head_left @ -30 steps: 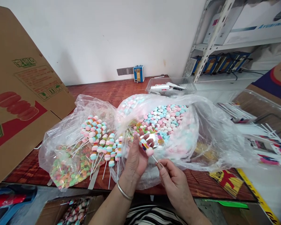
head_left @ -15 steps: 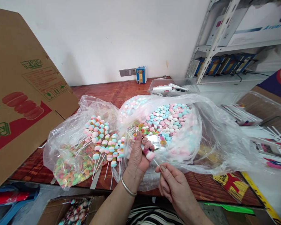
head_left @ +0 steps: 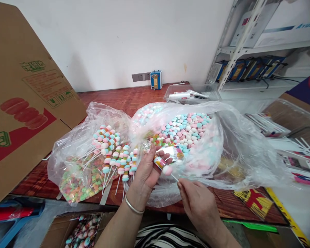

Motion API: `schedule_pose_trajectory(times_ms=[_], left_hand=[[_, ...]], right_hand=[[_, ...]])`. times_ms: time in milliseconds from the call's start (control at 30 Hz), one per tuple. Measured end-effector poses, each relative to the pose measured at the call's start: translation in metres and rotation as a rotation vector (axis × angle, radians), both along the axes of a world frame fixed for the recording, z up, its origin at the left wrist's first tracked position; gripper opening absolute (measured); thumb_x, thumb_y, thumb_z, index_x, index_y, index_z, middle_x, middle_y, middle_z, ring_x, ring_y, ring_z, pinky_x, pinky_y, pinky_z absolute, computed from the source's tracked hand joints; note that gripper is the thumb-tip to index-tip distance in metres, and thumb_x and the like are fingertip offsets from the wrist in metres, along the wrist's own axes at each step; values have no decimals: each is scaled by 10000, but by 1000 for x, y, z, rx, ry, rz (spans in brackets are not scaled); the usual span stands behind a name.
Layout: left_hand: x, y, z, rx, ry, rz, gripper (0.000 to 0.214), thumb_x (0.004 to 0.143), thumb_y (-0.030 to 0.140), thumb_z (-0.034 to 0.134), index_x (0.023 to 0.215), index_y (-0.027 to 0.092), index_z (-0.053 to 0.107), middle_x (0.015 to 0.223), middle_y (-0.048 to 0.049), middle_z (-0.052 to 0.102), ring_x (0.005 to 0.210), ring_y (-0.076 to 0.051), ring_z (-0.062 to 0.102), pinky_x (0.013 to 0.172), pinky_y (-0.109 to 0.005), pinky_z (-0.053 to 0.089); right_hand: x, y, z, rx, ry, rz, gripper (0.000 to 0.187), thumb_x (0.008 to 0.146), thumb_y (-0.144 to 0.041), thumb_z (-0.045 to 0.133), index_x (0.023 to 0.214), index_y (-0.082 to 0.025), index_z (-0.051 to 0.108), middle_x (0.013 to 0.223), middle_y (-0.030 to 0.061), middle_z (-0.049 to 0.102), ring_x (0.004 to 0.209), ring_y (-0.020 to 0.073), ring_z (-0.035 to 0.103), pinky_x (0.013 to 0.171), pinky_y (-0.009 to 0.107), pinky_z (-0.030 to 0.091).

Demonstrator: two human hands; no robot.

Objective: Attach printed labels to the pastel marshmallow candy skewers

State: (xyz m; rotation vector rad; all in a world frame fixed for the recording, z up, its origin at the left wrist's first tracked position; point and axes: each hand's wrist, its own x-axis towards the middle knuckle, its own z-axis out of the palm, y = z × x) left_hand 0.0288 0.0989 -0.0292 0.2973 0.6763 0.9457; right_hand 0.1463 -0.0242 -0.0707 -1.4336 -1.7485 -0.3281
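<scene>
My left hand [head_left: 147, 168] is closed around the candy end of a marshmallow skewer [head_left: 163, 165], pink and multicoloured pieces showing between its fingers. My right hand [head_left: 196, 201] pinches the skewer's thin white stick just below the candy. Both hands hover at the table's front edge, in front of a large clear bag of pastel marshmallows [head_left: 186, 131]. Left of my hands lies a row of finished skewers [head_left: 113, 155] on a plastic bag holding small colourful candies [head_left: 77, 179].
A big cardboard box [head_left: 23, 113] leans at the left. A clear tray [head_left: 191, 93] with tubes stands at the back of the wooden table [head_left: 124, 98]. A metal shelf [head_left: 248, 38] is at the right, with white sticks and packets [head_left: 299, 151] below it. A carton of candies [head_left: 80, 230] sits under the table.
My right hand has slid slightly right and down along the stick. My left hand has kept hold of the candy end, shifting its fingers a little.
</scene>
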Motion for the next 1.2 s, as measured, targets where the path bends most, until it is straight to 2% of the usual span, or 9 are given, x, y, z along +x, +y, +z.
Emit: schedule_pose_trajectory(times_ms=[100,300,500,667,867,967,1033,1100,1200], left_hand=[[8,-9,-2,20,-18,41,192,831,297,698,889,134,615,660,13,560,596,-106,584,711,-324,586],[17,-22,-3,-31,-91,61,219,806,312,723,892,141,617,728,-8,583,668,-123,608,715,-301,571],[7,-18,-7,164,57,-38,262,734,254,793,923,144,647,807,-3,609,677,-91,572,636,-219,543],[1,-16,-12,172,70,-57,259,729,232,794,917,133,646,769,1,612,661,-94,576,630,-221,536],[0,-18,-8,189,51,-103,360,693,184,818,996,157,626,946,-47,682,826,-160,670,719,-256,550],[-2,-19,-8,264,3,-144,355,698,191,816,999,164,629,941,-48,687,891,-190,680,726,-255,544],[-3,-18,-10,323,-22,-181,329,709,212,811,985,166,638,932,-51,691,902,-204,681,719,-263,541],[-5,-17,-12,341,-32,-216,340,705,234,815,993,168,647,945,-60,698,911,-221,685,740,-290,541],[-7,-13,-12,308,-47,-198,363,704,242,815,1022,166,655,988,-66,702,947,-232,684,813,-330,539]], right_hand=[[-6,3,0,21,-48,-45,121,965,-166,510,942,-137,625,649,47,673,494,149,557,541,292,404],[-13,4,-1,-156,119,-96,201,1007,-221,410,957,-168,597,709,49,687,591,166,628,559,272,444],[-6,3,-3,-67,79,-130,139,986,-194,460,1020,-154,589,775,67,707,655,182,650,623,281,465],[-4,-1,1,-255,354,-71,132,988,-210,455,1041,-192,574,821,29,694,681,151,651,606,234,477],[-3,-4,1,-169,285,-108,160,949,-263,525,948,-170,655,733,58,674,653,174,618,627,270,443],[-5,-5,6,-415,729,22,229,953,-365,516,887,-186,643,595,2,586,503,127,517,496,241,383],[-7,-5,9,-621,1187,152,305,942,-468,507,850,-196,608,482,-69,429,374,82,343,384,210,274],[-9,-5,11,-723,1528,269,354,906,-536,531,860,-192,597,441,-116,300,338,55,192,346,194,191],[-7,-4,10,-703,1564,298,363,870,-529,592,883,-169,630,446,-119,270,368,51,181,369,191,192]])
